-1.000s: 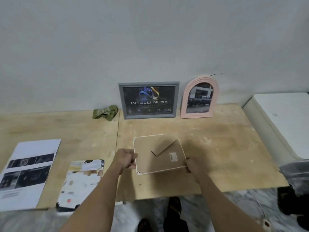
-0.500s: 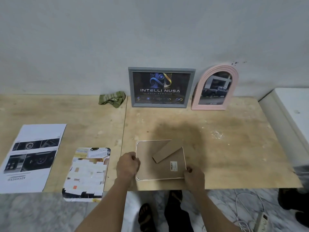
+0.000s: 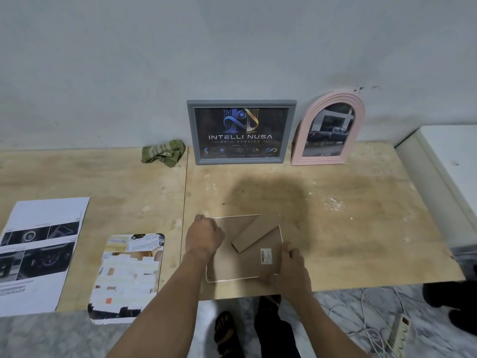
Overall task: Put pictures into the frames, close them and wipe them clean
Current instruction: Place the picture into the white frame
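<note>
Pale wood, brown board, grey and pink frames.

My desk [image 3: 335, 241] is light tan plywood with whitish specks and a darker shadowed patch. The frame [image 3: 227, 264] lying face down under my fingers shows a plain cardboard-brown back with a thin white rim, a brown stand flap [image 3: 255, 235] and a small white label [image 3: 266, 256]. The grey frame [image 3: 241, 132] holds a black picture with blue and gold artwork and white lettering. The arched frame [image 3: 329, 130] is pastel pink around a dark car photo. The cloth [image 3: 164, 153] is olive green with paler stripes. The paper sheet [image 3: 38, 251] is white with black photos; the rounded print [image 3: 129, 275] is a cream, white and yellow patchwork with one orange square.
</note>
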